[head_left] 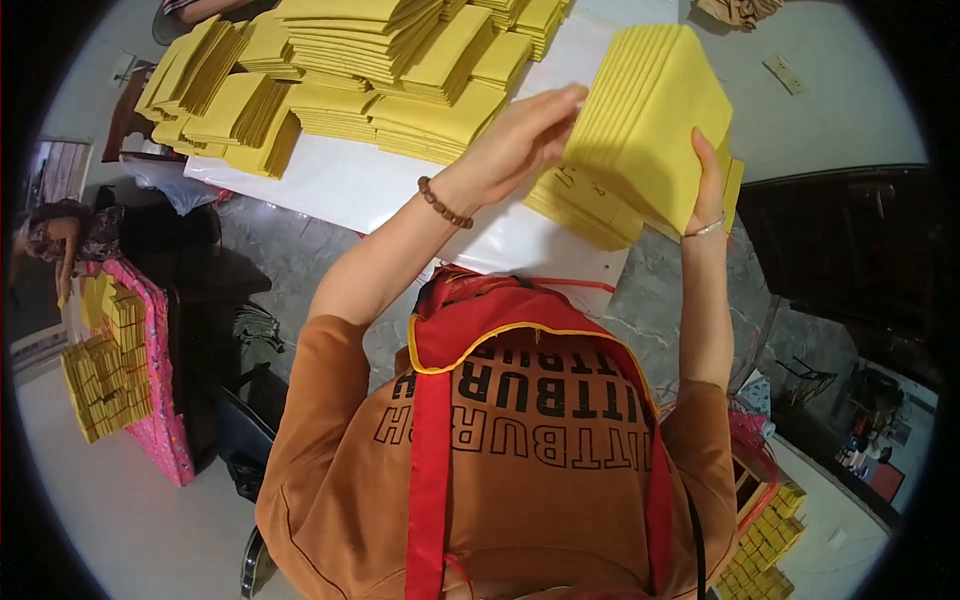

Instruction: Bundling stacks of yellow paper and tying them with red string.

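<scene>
Above the table's right part, a thick stack of yellow paper pieces [650, 120] is held tilted, its layered edges turned to the left. My right hand [707, 185] grips its right side, thumb on the front face and the other fingers hidden behind. At its left edge, my left hand [520, 140] presses the layers with bent fingers, the tips partly out of sight. Beneath lies another yellow stack [585, 205] with dark handwritten marks, resting on the white tabletop [330, 185] and partly covered by the raised one.
Many yellow stacks [380, 60] are heaped on the table's far left. A pink-covered table [165, 400] with more stacks stands at left, a person [65, 235] beside it. More yellow bundles [765, 545] sit at lower right. A dark chair [245, 430] is behind my left.
</scene>
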A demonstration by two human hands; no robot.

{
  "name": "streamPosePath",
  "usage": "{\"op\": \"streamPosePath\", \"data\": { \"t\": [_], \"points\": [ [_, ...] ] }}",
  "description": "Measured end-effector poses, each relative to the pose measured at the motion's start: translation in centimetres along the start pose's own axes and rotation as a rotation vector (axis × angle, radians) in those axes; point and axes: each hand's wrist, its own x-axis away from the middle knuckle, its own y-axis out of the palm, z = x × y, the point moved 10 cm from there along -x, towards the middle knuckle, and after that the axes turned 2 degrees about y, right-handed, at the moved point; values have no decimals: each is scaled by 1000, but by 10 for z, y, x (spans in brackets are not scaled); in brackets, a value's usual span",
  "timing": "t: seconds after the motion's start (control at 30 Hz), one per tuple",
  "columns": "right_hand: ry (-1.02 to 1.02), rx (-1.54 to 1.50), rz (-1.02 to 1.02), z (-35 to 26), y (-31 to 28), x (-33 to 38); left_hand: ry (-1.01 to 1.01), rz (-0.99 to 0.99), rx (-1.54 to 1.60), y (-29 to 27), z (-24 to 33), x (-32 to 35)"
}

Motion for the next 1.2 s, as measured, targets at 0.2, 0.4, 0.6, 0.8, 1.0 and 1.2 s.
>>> {"op": "streamPosePath", "data": {
  "t": [0.2,0.4,0.6,0.8,1.0,1.2],
  "points": [
    [-495,-115,153,-24,17,2,451,99,-20,21,10,-27],
    [-588,-89,239,-2,27,16,380,277,37,16,7,-38],
    [-326,125,329,-2,-33,63,-127,129,-24,-10,-22,-35],
    [-87,144,392,25,-64,57,-292,111,-164,-27,-59,-48],
    [-54,269,495,38,-78,55,-338,157,-153,-39,-81,-44],
    [-62,271,433,39,-77,53,-323,174,-151,-37,-80,-37]
  ]
}}
